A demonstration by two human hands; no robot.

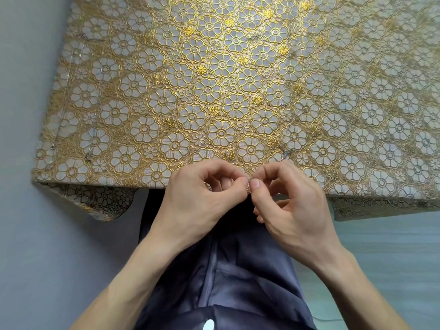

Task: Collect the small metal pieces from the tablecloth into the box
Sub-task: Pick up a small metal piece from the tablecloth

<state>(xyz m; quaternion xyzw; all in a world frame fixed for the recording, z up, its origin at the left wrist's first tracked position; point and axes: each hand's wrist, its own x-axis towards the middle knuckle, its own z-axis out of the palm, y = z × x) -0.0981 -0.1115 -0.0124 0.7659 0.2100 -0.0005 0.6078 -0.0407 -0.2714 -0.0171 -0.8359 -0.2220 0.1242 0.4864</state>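
Small metal piece [250, 180] pinched, left hand [202, 201], right hand [295, 206], tablecloth [214, 67] edge

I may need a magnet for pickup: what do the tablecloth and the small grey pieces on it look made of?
Tablecloth: probably embossed vinyl or plastic-coated lace, given the glossy gold sheen on raised flower outlines. Small grey pieces: likely metal, dull silver with faint glints, but too tiny to confirm.
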